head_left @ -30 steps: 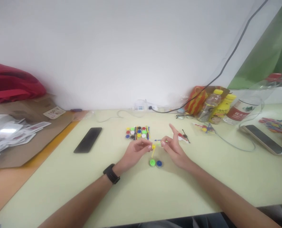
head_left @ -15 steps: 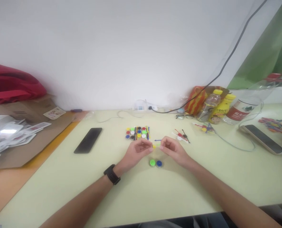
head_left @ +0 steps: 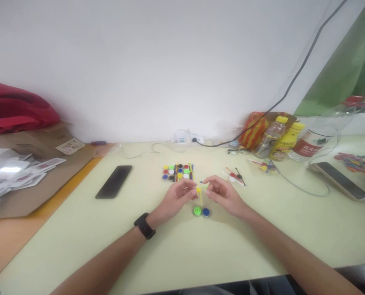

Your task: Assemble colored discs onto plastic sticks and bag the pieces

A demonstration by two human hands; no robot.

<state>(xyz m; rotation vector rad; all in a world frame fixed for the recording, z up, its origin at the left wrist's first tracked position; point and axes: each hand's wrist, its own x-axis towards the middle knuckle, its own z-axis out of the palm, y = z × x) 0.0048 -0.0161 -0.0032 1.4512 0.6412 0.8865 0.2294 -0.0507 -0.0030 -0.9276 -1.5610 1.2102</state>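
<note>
Pale green tabletop [head_left: 170, 258] against a white wall [head_left: 124, 69], plenty of clutter. Clock centre is where our fingertips meet: our left hand [head_left: 173, 199] pinches a yellow piece [head_left: 198, 189] there, stem dangling toward 6. Our right hand [head_left: 227, 197] curls just beside it at 3; can't tell if it's gripping the light green bit [head_left: 205, 187] by its fingertips, and it hides most of a blue piece [head_left: 201, 182]. Green disc [head_left: 197, 211] at 6, blue disc [head_left: 206, 212] right next to it. We've got coloured discs [head_left: 180, 171] at 10, black phone [head_left: 114, 182] at 9, yellow bottle [head_left: 284, 142] at 2, another phone [head_left: 342, 180] at 3.
</note>
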